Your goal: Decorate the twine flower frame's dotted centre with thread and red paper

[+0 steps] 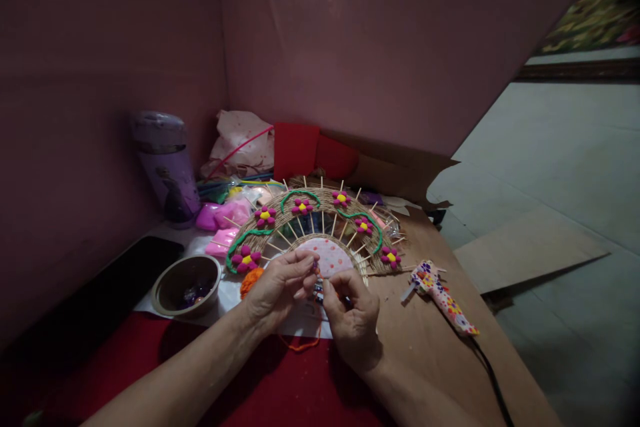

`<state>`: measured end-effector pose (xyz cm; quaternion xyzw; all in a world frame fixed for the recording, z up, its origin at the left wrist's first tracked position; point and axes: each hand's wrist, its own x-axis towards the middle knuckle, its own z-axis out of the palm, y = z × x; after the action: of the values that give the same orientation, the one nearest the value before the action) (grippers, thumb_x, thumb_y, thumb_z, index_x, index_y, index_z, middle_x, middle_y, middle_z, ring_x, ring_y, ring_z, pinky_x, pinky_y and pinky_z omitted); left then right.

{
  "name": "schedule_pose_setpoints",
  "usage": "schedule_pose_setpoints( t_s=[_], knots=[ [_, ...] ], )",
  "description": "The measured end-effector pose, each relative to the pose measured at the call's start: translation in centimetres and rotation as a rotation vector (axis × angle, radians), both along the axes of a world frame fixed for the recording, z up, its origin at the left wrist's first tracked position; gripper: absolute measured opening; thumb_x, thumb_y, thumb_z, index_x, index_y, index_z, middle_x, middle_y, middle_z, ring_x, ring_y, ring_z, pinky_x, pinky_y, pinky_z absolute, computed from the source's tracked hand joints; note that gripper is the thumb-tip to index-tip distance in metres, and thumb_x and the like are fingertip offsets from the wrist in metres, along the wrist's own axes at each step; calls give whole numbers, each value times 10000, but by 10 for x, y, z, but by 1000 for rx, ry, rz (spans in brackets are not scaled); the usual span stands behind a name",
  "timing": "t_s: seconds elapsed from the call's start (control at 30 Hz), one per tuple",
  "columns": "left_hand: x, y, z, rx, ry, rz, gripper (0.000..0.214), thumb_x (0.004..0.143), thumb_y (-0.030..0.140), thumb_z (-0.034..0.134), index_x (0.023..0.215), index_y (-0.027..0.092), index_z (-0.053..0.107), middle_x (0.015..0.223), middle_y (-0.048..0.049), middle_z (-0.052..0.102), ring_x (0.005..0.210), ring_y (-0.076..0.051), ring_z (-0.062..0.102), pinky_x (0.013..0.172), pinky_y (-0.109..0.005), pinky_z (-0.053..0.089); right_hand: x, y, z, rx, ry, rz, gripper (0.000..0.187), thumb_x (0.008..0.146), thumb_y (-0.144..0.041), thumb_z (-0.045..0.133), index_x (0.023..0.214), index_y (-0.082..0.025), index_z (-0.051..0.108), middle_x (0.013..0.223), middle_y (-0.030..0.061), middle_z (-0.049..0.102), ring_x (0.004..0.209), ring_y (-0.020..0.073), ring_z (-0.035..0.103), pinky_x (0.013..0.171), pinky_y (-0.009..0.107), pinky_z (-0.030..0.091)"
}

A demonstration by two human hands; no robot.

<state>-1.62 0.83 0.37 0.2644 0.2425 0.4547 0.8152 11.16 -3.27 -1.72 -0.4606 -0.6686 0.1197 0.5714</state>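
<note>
My left hand [285, 283] is closed, its thumb and fingertips pinching a bit of orange yarn [316, 269]. Close beside it, my right hand [351, 317] is closed at a small dark, shiny piece [319, 289] that I cannot make out. A loop of the orange yarn hangs below the hands, and an orange yarn ball [251, 282] sits just left of my left hand. Behind both hands stands a half-round woven twine fan [325, 202] with thin sticks, magenta and yellow flowers, green strands and a dotted cloth centre [325, 256], partly covered by my fingers.
To the left are a bowl [163, 293] of small dark shiny pieces, a black phone-like slab [145, 260] and a lilac tumbler [167, 170]. Pink packets [235, 213] lie behind. A flower-wrapped glue gun [444, 297] with a cord rests on the cardboard [420, 347] at right.
</note>
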Motion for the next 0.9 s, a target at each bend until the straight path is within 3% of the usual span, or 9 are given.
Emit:
schedule_pose_setpoints(
  t_s=[0.9],
  knots=[
    [0, 0, 0, 15, -10, -23, 55, 754, 97, 616, 708, 82, 590, 648, -16, 535, 445, -22, 412, 369, -122, 295, 1, 0, 0, -12, 2, 7, 153, 818, -161, 513, 671, -184, 474, 511, -78, 379, 390, 57, 333, 385, 186, 272]
  ],
)
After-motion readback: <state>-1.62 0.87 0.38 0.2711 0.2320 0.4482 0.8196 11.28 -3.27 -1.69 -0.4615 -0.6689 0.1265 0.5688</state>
